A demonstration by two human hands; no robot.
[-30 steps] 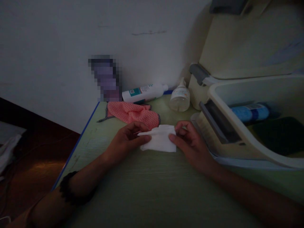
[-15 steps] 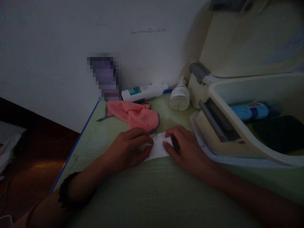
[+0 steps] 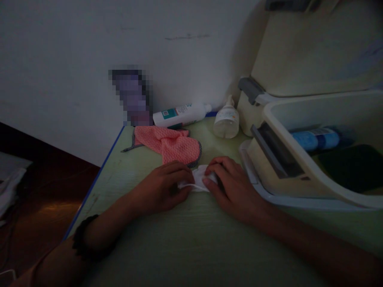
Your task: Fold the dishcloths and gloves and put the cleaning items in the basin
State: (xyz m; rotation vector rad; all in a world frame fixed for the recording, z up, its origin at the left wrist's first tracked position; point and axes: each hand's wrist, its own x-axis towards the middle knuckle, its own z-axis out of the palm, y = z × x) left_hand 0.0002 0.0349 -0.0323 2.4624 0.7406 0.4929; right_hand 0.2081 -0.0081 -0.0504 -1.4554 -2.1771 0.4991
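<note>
A small white folded sheet (image 3: 199, 180), tissue or thin cloth, lies low over the green tabletop between my hands. My left hand (image 3: 169, 185) closes its thumb and fingers on the sheet's left end. At the right end, my right hand (image 3: 229, 184) pinches it between thumb and curled fingers. A thin pale edge or strand runs across the front of the sheet toward my left fingers. Just beyond my left hand lies a crumpled pink cloth (image 3: 179, 147) with a dark checked border. Parts of the sheet are hidden under my fingers.
A white bottle (image 3: 182, 114) lies on its side along the wall, beside an upright clear pump bottle (image 3: 226, 122). At right stands a cream storage box (image 3: 269, 159), lid raised, holding a blue bottle (image 3: 317, 139) and a dark item (image 3: 353, 167). The table's blue edge (image 3: 95, 179) runs at left.
The white sheet has become shorter and more bunched between my hands, its lower edge drawn up. A pale strand now shows in front. Both hands have stayed nearly in place.
</note>
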